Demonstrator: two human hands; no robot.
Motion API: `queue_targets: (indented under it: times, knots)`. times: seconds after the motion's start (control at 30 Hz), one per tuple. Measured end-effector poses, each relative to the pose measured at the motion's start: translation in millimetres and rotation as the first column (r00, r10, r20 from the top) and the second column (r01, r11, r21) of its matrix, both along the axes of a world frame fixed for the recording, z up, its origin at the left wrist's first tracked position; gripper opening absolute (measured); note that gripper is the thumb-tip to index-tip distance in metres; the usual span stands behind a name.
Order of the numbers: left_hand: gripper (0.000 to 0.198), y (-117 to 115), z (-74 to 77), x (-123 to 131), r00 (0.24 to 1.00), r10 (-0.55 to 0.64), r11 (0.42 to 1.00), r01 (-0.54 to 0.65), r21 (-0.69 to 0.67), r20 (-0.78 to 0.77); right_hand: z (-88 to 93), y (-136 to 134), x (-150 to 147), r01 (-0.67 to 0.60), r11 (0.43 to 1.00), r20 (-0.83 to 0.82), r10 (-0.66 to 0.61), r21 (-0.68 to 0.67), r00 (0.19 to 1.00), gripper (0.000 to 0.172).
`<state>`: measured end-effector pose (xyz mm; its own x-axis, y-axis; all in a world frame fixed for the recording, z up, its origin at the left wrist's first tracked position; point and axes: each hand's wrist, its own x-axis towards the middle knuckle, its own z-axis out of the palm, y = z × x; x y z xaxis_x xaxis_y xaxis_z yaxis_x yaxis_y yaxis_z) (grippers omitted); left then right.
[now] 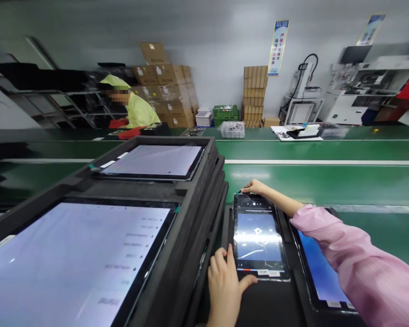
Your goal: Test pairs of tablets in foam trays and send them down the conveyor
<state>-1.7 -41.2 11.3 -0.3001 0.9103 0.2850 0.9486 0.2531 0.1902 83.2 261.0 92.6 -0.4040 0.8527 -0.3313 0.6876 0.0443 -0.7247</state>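
A tablet (pixel 258 236) with a lit screen lies in or just over a black foam tray (pixel 255 304) on my right. My left hand (pixel 226 286) is at its near left corner, the index finger along the side and the thumb along the near edge. At the far edge, my right hand (pixel 254 187) pinches the tablet near its left corner, beside a small dark or green tab. Whether the tablet touches the tray floor, I cannot tell. Under my pink right sleeve, a second tablet (pixel 322 268) with a blue screen sits in the same tray, partly hidden.
Stacked foam trays (pixel 204 181) rise on my left, the top one holding a far tablet (pixel 153 160) and a near tablet (pixel 81 259). Beyond runs a green belt or bench (pixel 309 175) with a clear bin (pixel 233 130). A person in yellow (pixel 139 111) works across it.
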Motion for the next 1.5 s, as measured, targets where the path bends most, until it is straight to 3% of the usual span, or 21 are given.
queue_targets:
  times: [0.17,0.47,0.57,0.67,0.73,0.83,0.93,1.03,1.1,1.13,1.2,1.27,1.37,1.5]
  knots:
    - [0.062,-6,-5.9,0,0.998,-0.027,1.0,0.027,-0.004,-0.049,-5.0,-3,3,0.048,0.999,0.002,-0.048,-0.001,0.999,0.048]
    - [0.047,-3,7.5,-5,0.992,-0.075,0.996,0.07,-0.053,-0.102,-15.0,-4,-6,0.246,0.968,-0.07,-0.249,-0.053,0.966,0.031]
    - [0.048,-3,11.5,-6,0.99,-0.075,0.994,0.065,-0.086,-0.118,-5.8,2,-1,0.353,0.934,-0.139,-0.357,-0.056,0.924,0.032]
    - [0.048,-2,20.4,-12,0.994,-0.086,0.987,0.076,-0.142,-0.061,14.3,13,19,0.415,0.908,-0.233,-0.417,-0.058,0.879,0.035]
    - [0.049,3,35.6,-13,0.997,-0.08,0.969,0.076,-0.236,-0.008,30.8,21,46,0.438,0.898,-0.289,-0.432,-0.047,0.854,0.034]
    - [0.056,28,75.5,2,1.0,-0.019,0.915,0.008,-0.404,-0.023,54.6,26,106,0.459,0.888,-0.345,-0.431,-0.001,0.834,0.029]
    - [0.065,78,120.6,31,0.996,-0.092,0.932,0.081,-0.354,-0.014,73.4,10,178,0.452,0.887,-0.372,-0.39,0.093,0.842,0.034]
    - [0.059,140,145.2,49,0.981,-0.185,0.919,0.195,-0.343,0.06,79.4,-25,253,0.426,0.877,-0.356,-0.334,0.223,0.873,0.036]
    - [0.053,179,146.2,48,0.972,-0.213,0.895,0.236,-0.378,0.102,69.6,-52,301,0.396,0.86,-0.324,-0.293,0.322,0.9,0.039]
    - [0.051,195,143.3,44,0.971,-0.207,0.883,0.238,-0.404,0.119,59.7,-65,324,0.327,0.827,-0.24,-0.239,0.458,0.941,0.04]
    - [0.048,221,134.8,33,0.974,-0.174,0.856,0.222,-0.468,0.144,31.5,-90,365,0.217,0.758,-0.031,-0.252,0.616,0.967,0.039]
    - [0.047,239,126.0,22,0.974,-0.15,0.818,0.218,-0.533,0.167,-2.1,-111,396,0.108,0.752,0.146,-0.263,0.65,0.954,0.034]
    - [0.041,255,118.2,13,0.96,-0.179,0.745,0.276,-0.608,0.217,-45.4,-137,424,-0.046,0.786,0.39,-0.254,0.617,0.885,0.027]
    - [0.044,260,123.7,12,0.944,-0.237,0.676,0.331,-0.659,0.23,-74.0,-161,449,-0.066,0.807,0.608,-0.385,0.587,0.695,0.024]
